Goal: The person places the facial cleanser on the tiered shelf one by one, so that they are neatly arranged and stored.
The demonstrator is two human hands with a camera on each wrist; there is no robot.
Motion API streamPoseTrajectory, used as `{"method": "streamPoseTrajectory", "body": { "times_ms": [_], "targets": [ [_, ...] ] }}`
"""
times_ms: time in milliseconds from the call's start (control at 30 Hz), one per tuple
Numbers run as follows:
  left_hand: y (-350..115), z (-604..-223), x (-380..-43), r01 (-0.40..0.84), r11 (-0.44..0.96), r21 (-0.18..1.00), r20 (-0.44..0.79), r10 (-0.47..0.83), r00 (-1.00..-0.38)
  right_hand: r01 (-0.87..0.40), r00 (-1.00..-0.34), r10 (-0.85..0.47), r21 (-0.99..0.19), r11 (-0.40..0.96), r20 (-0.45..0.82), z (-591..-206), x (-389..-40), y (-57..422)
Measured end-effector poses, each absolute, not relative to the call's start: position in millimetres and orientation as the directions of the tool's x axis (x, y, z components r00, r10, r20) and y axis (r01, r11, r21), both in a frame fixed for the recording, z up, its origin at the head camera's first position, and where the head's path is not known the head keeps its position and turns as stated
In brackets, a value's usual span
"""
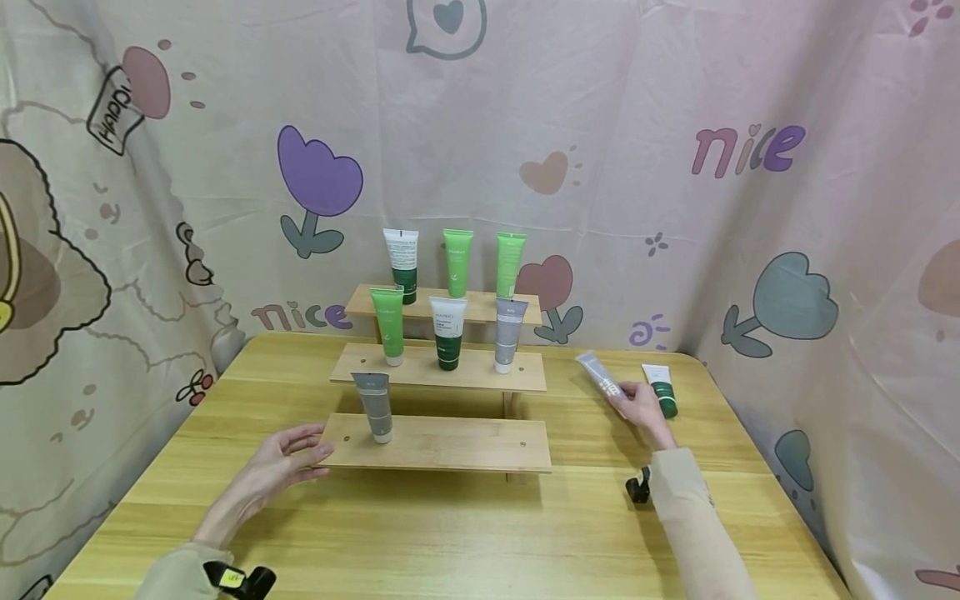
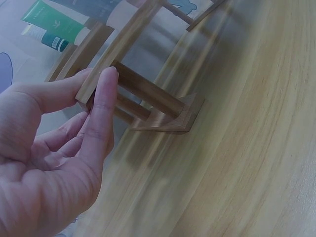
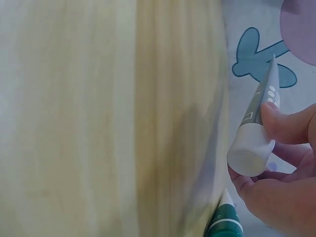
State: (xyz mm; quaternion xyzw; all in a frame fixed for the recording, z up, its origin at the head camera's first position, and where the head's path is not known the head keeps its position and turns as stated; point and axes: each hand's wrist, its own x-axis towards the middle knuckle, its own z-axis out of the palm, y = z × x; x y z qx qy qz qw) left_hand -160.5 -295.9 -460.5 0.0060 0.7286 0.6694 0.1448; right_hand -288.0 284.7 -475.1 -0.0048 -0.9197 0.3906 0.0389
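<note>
My right hand (image 1: 640, 408) holds a grey squeeze tube (image 1: 600, 375) at the right of the table, pinched near its white cap (image 3: 251, 149). Just right of that hand lies a white and green tube (image 1: 663, 392). At the left end of the lowest step, my left hand (image 1: 281, 461) pinches the corner of a three-step wooden display rack (image 1: 465, 446), thumb and fingers on either side of the board (image 2: 101, 61). One grey tube (image 1: 377, 408) stands cap-down on that step.
The middle step carries a green tube (image 1: 389, 325), a white and green tube (image 1: 448, 332) and a grey tube (image 1: 508, 335). On the top step stand a white and green tube (image 1: 402, 265) and two green tubes (image 1: 457, 262). Behind the table (image 1: 420, 542) hangs a printed curtain (image 1: 630, 75).
</note>
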Motion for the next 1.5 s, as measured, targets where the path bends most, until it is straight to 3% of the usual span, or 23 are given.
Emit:
{"method": "streamPoseTrajectory", "body": {
  "times_ms": [233,700,1500],
  "targets": [
    [-296,-460,-161,-0.188,0.098,0.977,-0.205,0.209,-0.956,-0.026,-0.998,0.037,-0.837,0.547,0.055,-468,-285,281],
    [-296,-460,-160,-0.194,0.087,0.977,-0.208,0.201,-0.957,-0.020,-1.000,-0.008,-0.940,0.341,0.019,-446,-282,269],
    [-294,-460,-160,-0.198,0.129,0.972,-0.220,0.187,-0.957,-0.028,-0.999,-0.045,-0.976,0.217,0.019,-411,-272,248]
  ]
}}
